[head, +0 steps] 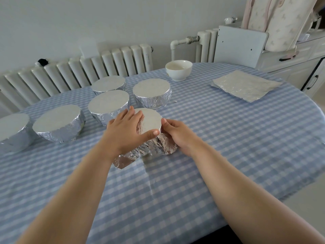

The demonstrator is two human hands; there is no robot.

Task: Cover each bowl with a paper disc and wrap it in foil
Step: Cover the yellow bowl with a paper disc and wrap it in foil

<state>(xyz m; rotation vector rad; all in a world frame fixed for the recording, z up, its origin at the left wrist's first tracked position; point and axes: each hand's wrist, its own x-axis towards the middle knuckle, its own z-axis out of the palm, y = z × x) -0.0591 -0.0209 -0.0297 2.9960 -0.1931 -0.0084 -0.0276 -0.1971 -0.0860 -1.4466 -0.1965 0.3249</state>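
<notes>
A bowl draped in foil (pixel 152 122) stands at the middle of the table, its foil skirt crumpled and flaring loose at the near side. My left hand (pixel 127 131) lies over its left rim, thumb stretched along the near edge, fingers pressing the foil down the side. My right hand (pixel 177 133) cups the right side of the same bowl, fingers curled round the foil. Several wrapped bowls (pixel 59 122) stand to the left and behind. A bare white bowl (pixel 178 70) sits at the far edge. Flat foil sheets (pixel 246 85) lie at the far right.
The table carries a blue checked cloth (pixel 228 138) with a crease running toward me. A white radiator (pixel 79 73) lines the wall behind the table. A cabinet (pixel 290 67) stands at the back right.
</notes>
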